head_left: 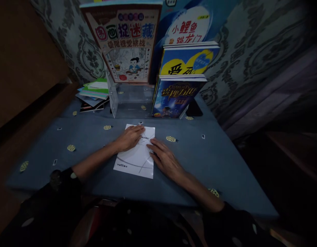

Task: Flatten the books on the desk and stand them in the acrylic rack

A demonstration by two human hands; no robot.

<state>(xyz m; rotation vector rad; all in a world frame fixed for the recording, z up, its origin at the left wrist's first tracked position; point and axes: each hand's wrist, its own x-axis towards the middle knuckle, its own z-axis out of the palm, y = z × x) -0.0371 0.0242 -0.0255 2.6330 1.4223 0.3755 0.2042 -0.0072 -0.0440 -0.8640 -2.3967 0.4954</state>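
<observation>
A white booklet [135, 160] printed with thin grey curved lines and "valli" in its lower left corner lies flat on the blue-grey tablecloth [96, 178]. My left hand [130, 138] rests palm down across its upper left part, fingers stretched towards the top edge. On the right side, my right hand [165, 158] has its fingers extended over the booklet's right edge, with the fingertips on or just above the page. Both hands are open, and neither grips anything. Part of the booklet's upper print is covered by the left hand.
Behind the booklet stands a clear book rack [131, 110] holding a picture book [130, 65], a dark blue book [174, 97] and a blue-yellow book [189, 58]. Stacked notebooks [94, 92] lie at back left. A dark flat object [195, 109] sits behind the books at right.
</observation>
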